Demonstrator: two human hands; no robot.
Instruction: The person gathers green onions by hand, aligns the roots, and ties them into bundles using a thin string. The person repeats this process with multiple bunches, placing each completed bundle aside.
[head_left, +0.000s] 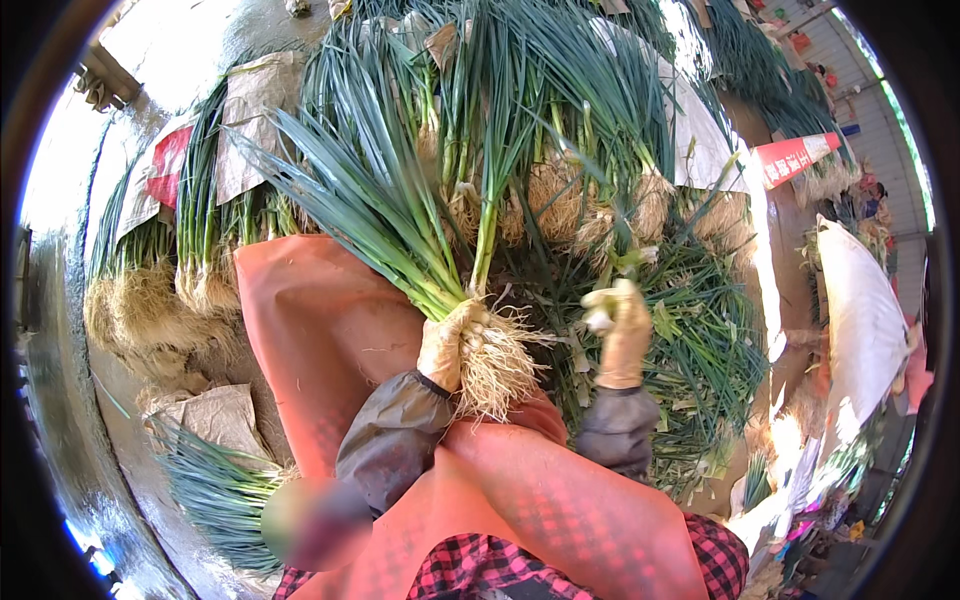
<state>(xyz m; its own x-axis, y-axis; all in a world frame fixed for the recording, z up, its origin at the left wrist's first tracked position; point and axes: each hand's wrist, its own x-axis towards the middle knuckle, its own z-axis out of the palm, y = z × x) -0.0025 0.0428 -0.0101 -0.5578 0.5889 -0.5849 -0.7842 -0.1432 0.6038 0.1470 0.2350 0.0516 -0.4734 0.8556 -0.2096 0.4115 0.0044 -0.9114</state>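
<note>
My left hand (444, 341), in a tan glove, is closed around the lower stems of a bunch of green garlic plants (382, 240). Their long leaves fan up and left, while the pale stringy roots (495, 371) hang over the orange apron (330, 300) on my lap. To the right, my right hand (624, 330), gloved too, is raised over a heap of loose green leaves (697, 360). It is blurred by motion, with a pale plant scrap (600, 319) at its fingers. A yellowish leaf piece (630, 259) shows just above; whether it touches the hand is unclear.
Rooted green garlic bunches (555, 187) stand in a row ahead, some under sacking (259, 112). Another bunch (217, 480) lies at lower left by a brown sack (217, 420). A red cone (795, 157) with writing and a white sack (859, 322) are to the right.
</note>
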